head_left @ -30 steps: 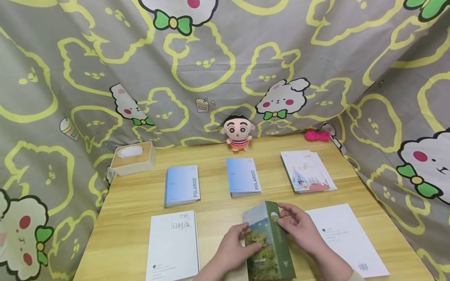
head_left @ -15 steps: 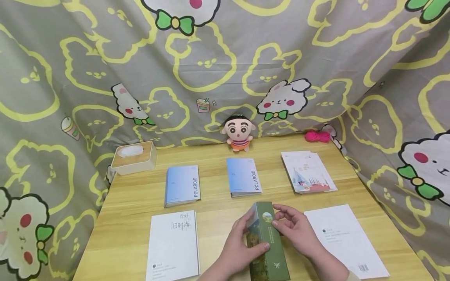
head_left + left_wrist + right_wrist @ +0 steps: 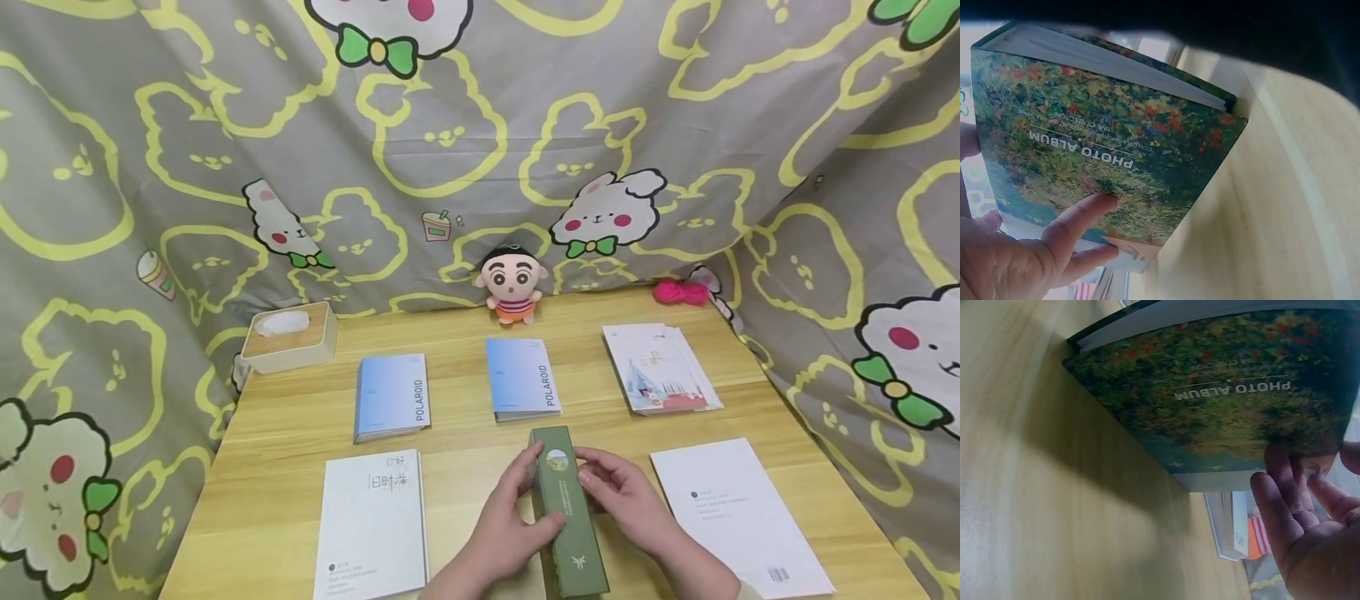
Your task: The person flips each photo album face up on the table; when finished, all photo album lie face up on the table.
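A photo album (image 3: 566,512) stands on its edge on the table, its green spine facing up. Its covers carry a painted garden scene; one photo album cover (image 3: 1085,131) reads "PHOTO ALBUM" upside down in the left wrist view. My left hand (image 3: 510,517) holds the album's left side, thumb at the spine and fingers against the cover. On the other side, my right hand (image 3: 626,496) grips it near the far end, thumb at the spine's edge. In the right wrist view, fingers of the right hand (image 3: 1310,525) touch the lower part of the cover.
Two blue Polaroid albums (image 3: 392,393) (image 3: 522,377) and an illustrated album (image 3: 660,371) lie behind. White books flank the hands, one at left (image 3: 372,525) and one at right (image 3: 738,512). A tissue box (image 3: 290,337), plush doll (image 3: 512,287) and pink bundle (image 3: 680,292) sit farther back.
The album has turned upright from a leftward-tilted pose, so its painted cover has gone from the head view and the spine faces up. Both hands have kept hold of it and shifted slightly.
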